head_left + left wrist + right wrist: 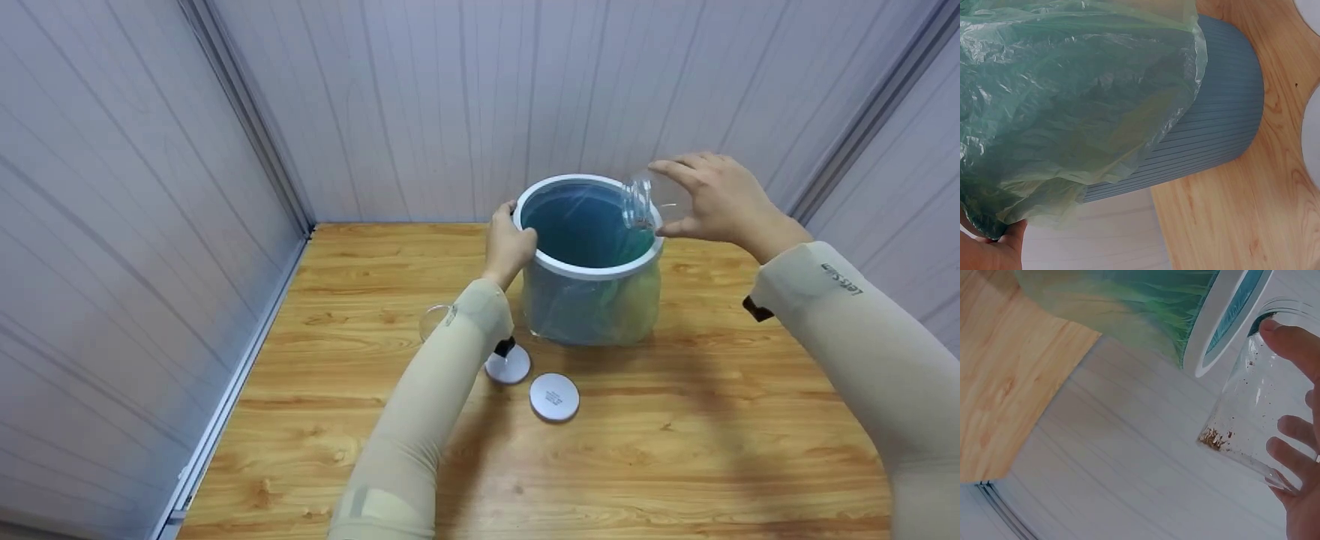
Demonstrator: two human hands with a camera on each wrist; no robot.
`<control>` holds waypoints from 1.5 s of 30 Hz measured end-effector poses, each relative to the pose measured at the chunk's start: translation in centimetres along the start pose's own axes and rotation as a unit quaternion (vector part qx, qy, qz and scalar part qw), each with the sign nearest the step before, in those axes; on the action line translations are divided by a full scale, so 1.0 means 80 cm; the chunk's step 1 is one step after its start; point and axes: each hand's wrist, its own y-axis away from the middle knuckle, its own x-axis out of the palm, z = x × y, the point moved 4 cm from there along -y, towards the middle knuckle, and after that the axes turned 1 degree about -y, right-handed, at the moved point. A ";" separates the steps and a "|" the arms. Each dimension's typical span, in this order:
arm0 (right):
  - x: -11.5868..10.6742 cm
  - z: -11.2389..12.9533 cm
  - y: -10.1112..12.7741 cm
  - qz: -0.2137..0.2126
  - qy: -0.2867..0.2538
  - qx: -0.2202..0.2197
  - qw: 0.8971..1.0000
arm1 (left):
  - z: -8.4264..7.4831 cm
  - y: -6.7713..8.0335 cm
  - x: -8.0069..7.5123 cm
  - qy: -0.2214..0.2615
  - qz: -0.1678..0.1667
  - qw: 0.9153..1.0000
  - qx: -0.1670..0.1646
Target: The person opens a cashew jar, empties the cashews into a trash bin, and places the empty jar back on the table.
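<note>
Clear jar tipped over bin rim, right hand clasping it, left hand gripping rim; crumbs clinging inside may spill outside.

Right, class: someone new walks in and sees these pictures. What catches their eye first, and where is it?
First, the bin lined with a green bag, standing at the back of the wooden table. The right hand tips a clear jar with brown crumbs over the bin's rim, while the left hand grips the rim on the other side. In front of the bin lie two round white lids.
</note>
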 end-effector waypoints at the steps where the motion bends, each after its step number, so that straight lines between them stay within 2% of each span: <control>1: 0.000 -0.002 0.001 -0.005 -0.012 0.005 1.000 | 0.000 0.000 0.000 0.000 0.000 1.000 0.001; 7: 0.004 -0.009 0.005 -0.034 -0.088 0.037 0.995 | 0.001 -0.001 -0.001 -0.002 0.003 1.000 0.003; 12: 0.007 -0.011 0.006 -0.053 -0.156 0.053 0.985 | 0.001 -0.003 -0.002 0.003 0.003 1.000 0.007; 19: 0.016 -0.013 0.010 -0.087 -0.248 0.086 0.961 | 0.001 -0.002 -0.006 0.004 -0.007 1.000 0.030; 26: 0.025 -0.017 0.019 -0.115 -0.309 0.118 0.937 | 0.001 -0.001 -0.006 0.005 -0.009 1.000 0.023; 29: 0.028 -0.019 0.023 -0.116 -0.328 0.139 0.927 | 0.001 0.000 -0.006 0.005 -0.007 1.000 0.022; 35: 0.037 -0.022 0.033 -0.106 -0.344 0.171 0.917 | 0.000 0.001 -0.007 0.009 -0.003 1.000 0.017; 39: 0.046 -0.025 0.038 -0.114 -0.360 0.196 0.905 | 0.001 0.001 -0.007 0.007 0.003 1.000 0.006; 45: 0.057 -0.034 0.045 -0.142 -0.410 0.209 0.876 | 0.002 0.000 -0.007 -0.003 -0.006 1.000 0.009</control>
